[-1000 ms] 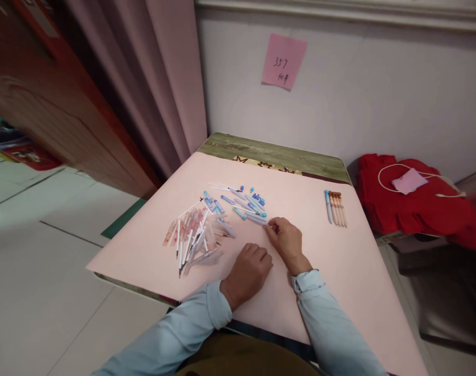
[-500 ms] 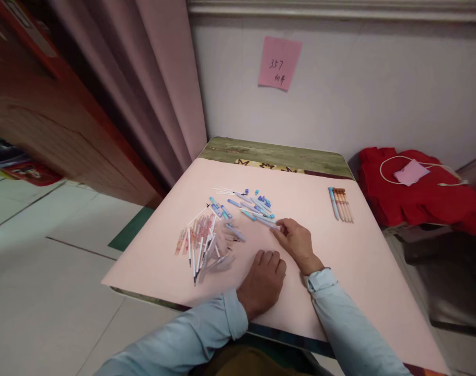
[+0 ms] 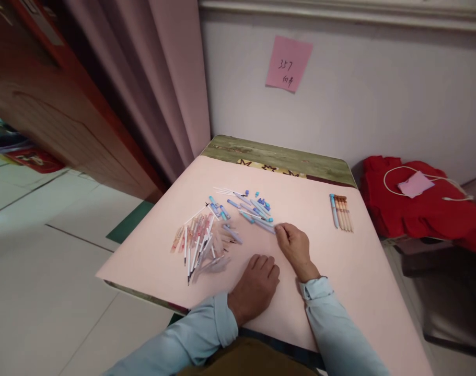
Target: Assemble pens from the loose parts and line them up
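My right hand (image 3: pixel 294 245) pinches the near end of a pale lavender pen barrel (image 3: pixel 264 225) at the edge of a group of blue and lavender pen parts. My left hand (image 3: pixel 255 284) rests palm down on the pink table cover, its fingers curled and pressed together, with nothing visible in them. Beyond the right hand are small blue caps (image 3: pixel 262 202) and several blue grip pieces (image 3: pixel 219 210). Left of my hands lies a heap of white refills (image 3: pixel 196 250), clear barrels (image 3: pixel 212 263) and pink printed tubes (image 3: pixel 178 240).
One blue pen (image 3: pixel 334 211) and several brown-topped pens (image 3: pixel 343 214) lie in a row at the right. A pink note (image 3: pixel 288 63) is stuck on the wall. Red cloth (image 3: pixel 382 201) with a white cable is right of the table; a wooden door (image 3: pixel 65 115) stands left.
The view has shifted slightly. My right hand remains at the end of the lavender barrel, its fingers now closer together. My left hand stays resting on the table.
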Demonstrator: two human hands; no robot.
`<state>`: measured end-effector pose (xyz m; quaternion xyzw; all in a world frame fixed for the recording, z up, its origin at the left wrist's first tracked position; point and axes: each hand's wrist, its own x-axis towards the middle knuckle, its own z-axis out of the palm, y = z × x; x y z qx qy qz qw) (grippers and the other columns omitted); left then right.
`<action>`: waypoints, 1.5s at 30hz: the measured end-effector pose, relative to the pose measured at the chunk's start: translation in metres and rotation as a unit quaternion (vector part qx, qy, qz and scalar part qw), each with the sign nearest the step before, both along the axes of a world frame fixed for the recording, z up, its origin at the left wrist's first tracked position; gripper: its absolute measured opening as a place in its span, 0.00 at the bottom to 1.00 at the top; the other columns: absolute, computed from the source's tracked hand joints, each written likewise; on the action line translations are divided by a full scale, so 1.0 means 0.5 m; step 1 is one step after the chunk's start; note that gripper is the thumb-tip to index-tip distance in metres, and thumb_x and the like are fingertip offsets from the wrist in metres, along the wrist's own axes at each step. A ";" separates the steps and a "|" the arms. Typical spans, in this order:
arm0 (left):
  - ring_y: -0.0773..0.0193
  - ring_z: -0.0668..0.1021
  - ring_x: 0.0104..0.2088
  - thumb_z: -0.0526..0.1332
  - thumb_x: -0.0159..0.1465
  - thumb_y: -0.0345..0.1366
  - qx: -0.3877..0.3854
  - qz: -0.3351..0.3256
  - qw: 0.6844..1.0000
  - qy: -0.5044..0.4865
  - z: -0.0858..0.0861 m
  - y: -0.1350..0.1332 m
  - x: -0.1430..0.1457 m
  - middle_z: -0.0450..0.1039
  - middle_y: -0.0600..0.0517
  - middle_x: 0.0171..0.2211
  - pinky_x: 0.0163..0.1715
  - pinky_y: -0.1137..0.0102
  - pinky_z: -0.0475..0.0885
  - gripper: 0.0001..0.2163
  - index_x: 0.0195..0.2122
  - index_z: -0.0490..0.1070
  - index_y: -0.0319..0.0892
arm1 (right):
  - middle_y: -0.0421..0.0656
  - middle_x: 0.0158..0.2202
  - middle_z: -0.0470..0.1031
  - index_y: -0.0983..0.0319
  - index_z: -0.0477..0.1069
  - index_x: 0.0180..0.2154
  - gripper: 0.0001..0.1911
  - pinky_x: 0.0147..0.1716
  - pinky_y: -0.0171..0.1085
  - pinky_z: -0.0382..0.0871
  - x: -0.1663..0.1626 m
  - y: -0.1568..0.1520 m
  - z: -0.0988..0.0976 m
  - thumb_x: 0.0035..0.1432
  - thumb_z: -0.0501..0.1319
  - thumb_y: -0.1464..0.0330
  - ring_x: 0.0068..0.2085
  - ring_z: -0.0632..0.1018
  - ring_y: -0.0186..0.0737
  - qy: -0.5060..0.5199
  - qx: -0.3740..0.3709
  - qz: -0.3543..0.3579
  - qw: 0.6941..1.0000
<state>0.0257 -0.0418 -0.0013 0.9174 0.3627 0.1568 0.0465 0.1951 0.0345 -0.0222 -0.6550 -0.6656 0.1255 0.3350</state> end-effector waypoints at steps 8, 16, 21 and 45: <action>0.51 0.72 0.50 0.59 0.63 0.30 -0.083 0.007 0.992 -0.090 0.003 0.006 -0.011 0.72 0.42 0.49 0.53 0.55 0.67 0.09 0.44 0.69 0.40 | 0.41 0.34 0.80 0.58 0.77 0.35 0.15 0.34 0.34 0.64 0.003 0.002 -0.005 0.65 0.54 0.60 0.34 0.77 0.38 0.033 0.005 -0.003 0.999; 0.61 0.77 0.41 0.56 0.67 0.33 -0.192 0.099 0.943 -0.255 0.067 0.045 -0.084 0.76 0.49 0.38 0.44 0.65 0.72 0.05 0.40 0.71 0.43 | 0.42 0.38 0.80 0.58 0.77 0.38 0.18 0.37 0.35 0.66 0.007 0.008 -0.009 0.67 0.49 0.61 0.38 0.78 0.39 0.046 -0.002 -0.014 0.999; 0.65 0.76 0.32 0.58 0.66 0.36 -0.160 0.215 0.913 -0.306 0.118 0.102 -0.156 0.77 0.51 0.35 0.33 0.71 0.70 0.07 0.36 0.75 0.43 | 0.41 0.33 0.78 0.58 0.76 0.37 0.15 0.33 0.33 0.66 0.005 0.007 -0.008 0.65 0.54 0.58 0.32 0.77 0.36 0.055 0.002 -0.007 0.998; 0.66 0.75 0.29 0.58 0.65 0.35 -0.221 0.185 0.919 -0.271 0.111 0.143 -0.084 0.75 0.52 0.29 0.31 0.71 0.69 0.07 0.34 0.75 0.42 | 0.37 0.33 0.70 0.57 0.67 0.39 0.12 0.28 0.31 0.65 0.009 0.085 0.042 0.55 0.63 0.59 0.29 0.70 0.31 0.606 0.003 -0.022 0.795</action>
